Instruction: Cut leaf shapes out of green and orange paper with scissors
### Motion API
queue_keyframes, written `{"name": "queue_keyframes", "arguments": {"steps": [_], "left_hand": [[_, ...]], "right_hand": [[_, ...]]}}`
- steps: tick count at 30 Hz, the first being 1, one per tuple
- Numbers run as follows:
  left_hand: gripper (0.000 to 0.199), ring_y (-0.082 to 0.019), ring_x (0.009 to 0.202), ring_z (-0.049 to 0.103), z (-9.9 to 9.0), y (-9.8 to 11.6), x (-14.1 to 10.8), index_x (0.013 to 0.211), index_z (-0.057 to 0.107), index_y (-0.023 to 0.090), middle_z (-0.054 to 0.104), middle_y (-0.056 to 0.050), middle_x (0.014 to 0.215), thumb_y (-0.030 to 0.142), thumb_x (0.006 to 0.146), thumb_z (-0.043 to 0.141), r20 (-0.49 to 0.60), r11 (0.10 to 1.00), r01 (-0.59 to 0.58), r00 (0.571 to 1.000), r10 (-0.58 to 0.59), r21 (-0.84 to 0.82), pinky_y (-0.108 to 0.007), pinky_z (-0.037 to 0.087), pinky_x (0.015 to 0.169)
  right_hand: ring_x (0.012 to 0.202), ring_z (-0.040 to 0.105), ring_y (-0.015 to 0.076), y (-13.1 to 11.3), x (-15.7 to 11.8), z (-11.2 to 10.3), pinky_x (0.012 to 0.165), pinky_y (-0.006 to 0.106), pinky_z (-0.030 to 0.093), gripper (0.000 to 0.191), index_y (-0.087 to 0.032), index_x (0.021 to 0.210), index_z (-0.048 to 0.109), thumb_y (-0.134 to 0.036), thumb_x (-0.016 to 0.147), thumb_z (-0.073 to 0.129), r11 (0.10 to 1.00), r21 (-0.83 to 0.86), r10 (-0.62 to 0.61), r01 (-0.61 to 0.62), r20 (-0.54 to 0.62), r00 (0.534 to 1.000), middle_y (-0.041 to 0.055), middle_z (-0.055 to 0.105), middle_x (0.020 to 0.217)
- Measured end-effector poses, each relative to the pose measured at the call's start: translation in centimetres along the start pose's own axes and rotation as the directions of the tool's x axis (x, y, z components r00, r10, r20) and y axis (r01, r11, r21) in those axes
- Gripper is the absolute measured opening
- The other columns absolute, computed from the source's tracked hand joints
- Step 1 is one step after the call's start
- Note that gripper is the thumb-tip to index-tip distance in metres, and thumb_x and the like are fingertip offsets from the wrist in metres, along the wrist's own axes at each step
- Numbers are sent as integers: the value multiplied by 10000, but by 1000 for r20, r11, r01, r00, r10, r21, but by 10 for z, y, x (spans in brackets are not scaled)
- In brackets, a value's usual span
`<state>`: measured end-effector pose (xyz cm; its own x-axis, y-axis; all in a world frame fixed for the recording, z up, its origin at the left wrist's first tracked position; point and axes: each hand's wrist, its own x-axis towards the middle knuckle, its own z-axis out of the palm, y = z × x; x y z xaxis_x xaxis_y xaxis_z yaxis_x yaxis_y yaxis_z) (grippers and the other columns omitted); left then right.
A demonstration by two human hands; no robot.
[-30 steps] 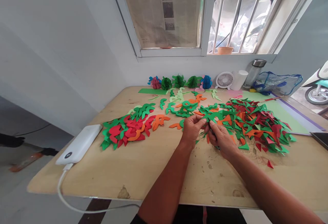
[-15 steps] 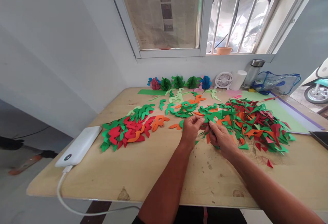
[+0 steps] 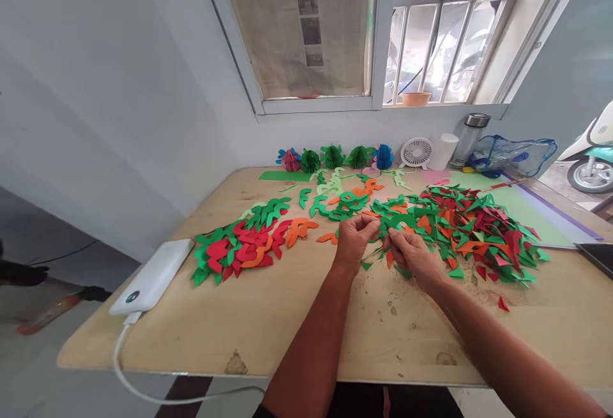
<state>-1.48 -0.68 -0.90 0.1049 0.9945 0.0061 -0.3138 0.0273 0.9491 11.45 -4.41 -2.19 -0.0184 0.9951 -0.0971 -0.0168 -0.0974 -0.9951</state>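
Observation:
My left hand [image 3: 354, 239] and my right hand [image 3: 412, 253] meet over the middle of the table, fingertips pinched on a small green paper piece [image 3: 384, 229]. Its outline is partly hidden by the fingers and blends with green paper behind. Beside my right hand lies a large heap of red, orange and green paper scraps [image 3: 479, 233]. Left of my left hand is a pile of curved red paper cut-outs [image 3: 249, 239], mixed with green and orange ones. More green curved cut-outs [image 3: 352, 204] lie just beyond my hands.
Several folded paper figures [image 3: 332, 157] stand along the wall, beside a small white fan [image 3: 416, 152], a glass bottle [image 3: 469, 140] and a clear blue-edged pouch [image 3: 514, 155]. A white power bank [image 3: 151, 277] with a cable sits at the left edge. A dark flat device [image 3: 596, 258] lies far right.
The view has shifted slightly. Both hands stay close together on the green paper piece, with only a small movement of the fingers.

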Motion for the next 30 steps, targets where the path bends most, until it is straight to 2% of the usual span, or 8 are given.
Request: {"name": "queue_keyframes", "arguments": {"steps": [10,23,26,30], "left_hand": [[155,-93,554,476,-10,7,2,541,653,153,577,-1,556,284,590,718,38,994,-63,997,60,91,-212,385,539],[130,-97,578,485,-23,17,0,584,683,156,599,-11,595,275,585,735,173,985,-45,985,16,164,-209,392,547],[124,-106,554,493,-21,14,2,570,667,160,590,-7,563,270,572,724,145,987,-21,989,-1,156,-221,391,529],[154,-94,515,490,-16,8,3,569,639,155,574,7,526,280,570,730,42,995,12,999,-16,95,-232,410,549]], "right_hand": [[344,193,62,-1,3,-5,362,226,116,459,-186,607,564,-615,768,591,997,-73,0,3,38,999,-92,272,386],[362,207,64,4,5,-9,373,214,126,476,-169,642,609,-614,802,560,982,-184,-24,35,62,998,-82,300,378],[366,211,66,3,4,-8,368,210,132,491,-166,666,623,-635,796,558,991,-133,-9,15,45,999,-80,308,391],[351,199,65,2,4,-7,354,226,129,502,-171,683,625,-659,781,563,999,-36,18,-17,25,1000,-79,320,411]]}}
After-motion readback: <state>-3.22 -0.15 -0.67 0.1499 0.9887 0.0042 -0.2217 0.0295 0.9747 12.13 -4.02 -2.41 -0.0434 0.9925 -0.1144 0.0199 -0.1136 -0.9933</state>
